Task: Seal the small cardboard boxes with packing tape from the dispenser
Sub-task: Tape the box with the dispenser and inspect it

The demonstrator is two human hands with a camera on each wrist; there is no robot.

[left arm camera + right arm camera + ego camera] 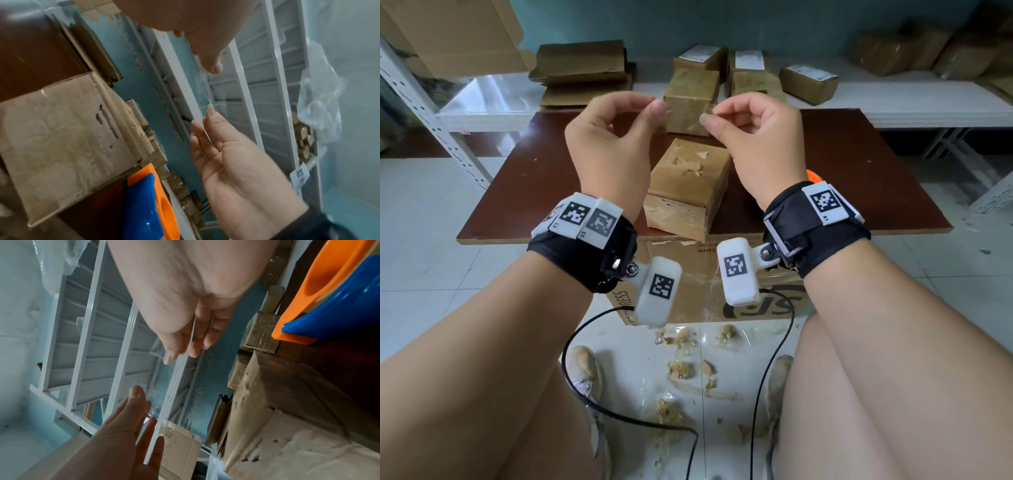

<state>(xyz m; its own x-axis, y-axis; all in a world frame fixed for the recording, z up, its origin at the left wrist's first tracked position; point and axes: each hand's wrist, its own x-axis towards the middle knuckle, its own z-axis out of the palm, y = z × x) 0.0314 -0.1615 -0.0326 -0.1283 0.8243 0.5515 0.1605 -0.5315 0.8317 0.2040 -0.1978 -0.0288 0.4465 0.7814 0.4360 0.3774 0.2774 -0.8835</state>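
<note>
1. A short strip of clear tape [202, 91] is stretched in the air between the left hand [613, 144] and the right hand [756, 137]; each end is pinched between thumb and forefinger, the remaining fingers being loosely curled.
2. The small cardboard box [685, 188] is seen on the tabletop [859, 178] below and between the wrists, its top scarred with torn patches.
3. The orange-and-blue dispenser [148, 204] lies on the tabletop just beside that box, untouched.
4. The step in hand is judged to be the carrying of a cut strip to the box.
5. Next, the strip should be lowered over the flap seam, kept taut, and pressed flat without creasing.
6. More boxes [808, 84] are stacked behind.
</note>
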